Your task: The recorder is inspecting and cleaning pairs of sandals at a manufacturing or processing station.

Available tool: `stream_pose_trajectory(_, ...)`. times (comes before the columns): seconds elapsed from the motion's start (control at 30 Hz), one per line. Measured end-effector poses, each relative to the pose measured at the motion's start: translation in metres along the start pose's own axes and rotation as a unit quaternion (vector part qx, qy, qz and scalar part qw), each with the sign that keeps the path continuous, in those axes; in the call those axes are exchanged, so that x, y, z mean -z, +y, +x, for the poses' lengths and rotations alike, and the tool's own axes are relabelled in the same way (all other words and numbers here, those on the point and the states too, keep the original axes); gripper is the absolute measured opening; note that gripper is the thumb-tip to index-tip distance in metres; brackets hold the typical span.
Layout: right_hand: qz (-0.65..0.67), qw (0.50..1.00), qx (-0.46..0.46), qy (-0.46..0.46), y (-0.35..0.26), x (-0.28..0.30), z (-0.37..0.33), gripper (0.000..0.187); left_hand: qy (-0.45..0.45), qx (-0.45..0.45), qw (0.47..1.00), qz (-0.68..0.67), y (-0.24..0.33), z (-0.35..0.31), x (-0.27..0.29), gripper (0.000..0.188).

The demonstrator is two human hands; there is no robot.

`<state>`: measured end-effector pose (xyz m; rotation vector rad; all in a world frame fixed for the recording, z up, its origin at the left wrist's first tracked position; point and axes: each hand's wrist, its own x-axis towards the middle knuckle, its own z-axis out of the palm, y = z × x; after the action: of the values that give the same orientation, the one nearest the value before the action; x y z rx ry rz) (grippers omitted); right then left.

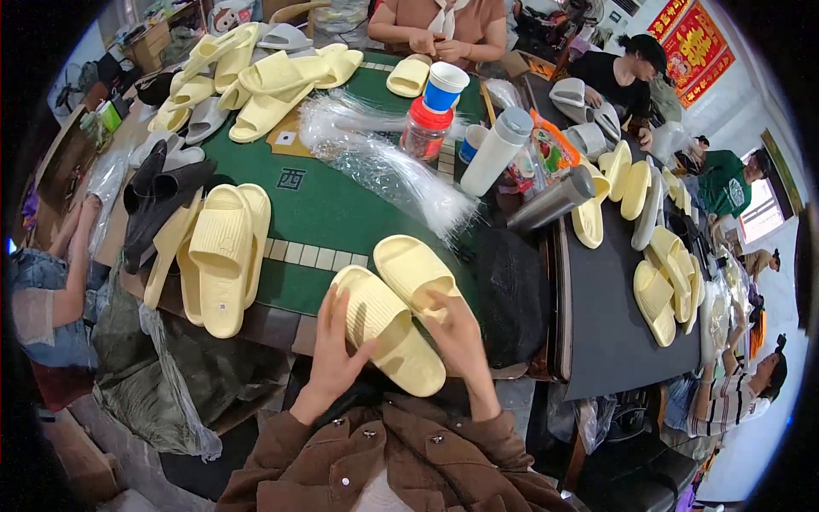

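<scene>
A green felt-like tabletop (320, 222) with a printed row of white tiles (316, 256) fills the middle, its near edge in front of the person. There lies a pale yellow ribbed slipper (388, 337), and just beside it a matching smooth-soled yellow slide (414, 264). The left hand (337, 358) rests at the first one's side, thumb and fingers spread apart; the right hand (461, 337) touches the second with bent fingers, and whether they grip cannot be told. Beyond sprawls a bundle of clear plastic film (367, 162), near a red-lidded clear jar (424, 132) topped by a blue-and-white cup (446, 88). To the right, a dark grey table (589, 341) bears more slippers, with co-workers along it; a red-and-gold poster (693, 51) hangs on the pale wall (759, 94).
</scene>
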<state>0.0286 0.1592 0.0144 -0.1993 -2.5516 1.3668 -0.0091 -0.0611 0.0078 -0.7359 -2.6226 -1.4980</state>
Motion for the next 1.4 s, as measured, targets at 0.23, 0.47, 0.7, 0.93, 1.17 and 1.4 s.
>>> stream_pose_trajectory(0.23, -0.183, 0.966, 0.070, 0.167, 0.024, 0.033, 0.014, 0.041, -0.020, -0.045, 0.997, 0.057, -0.019, 0.005, -0.015, 0.061)
stream_pose_trajectory(0.47, -0.233, 0.970, -0.056, 0.036, 0.019, 0.005, 0.005, 0.036, 0.055, 0.037, 0.998, 0.011, -0.035, 0.017, 0.003, 0.046)
stream_pose_trajectory(0.7, -0.002, 1.000, -0.007, -0.006, 0.017, -0.012, -0.025, 0.035, 0.083, 0.038, 0.996, 0.017, -0.044, 0.017, 0.009, 0.044)
stream_pose_trajectory(0.93, 0.367, 0.920, -0.137, 0.020, 0.018, 0.019, -0.027, 0.039, 0.012, 0.008, 1.000, 0.003, -0.028, 0.011, -0.010, 0.047)
stream_pose_trajectory(1.17, 0.426, 0.889, -0.147, 0.077, -0.006, 0.025, -0.020, 0.022, 0.039, -0.118, 0.984, 0.130, 0.007, 0.019, -0.020, 0.048)
stream_pose_trajectory(1.4, 0.344, 0.935, -0.053, 0.066, -0.029, 0.010, -0.016, 0.019, -0.102, 0.058, 0.976, -0.182, 0.052, 0.019, -0.028, 0.023)
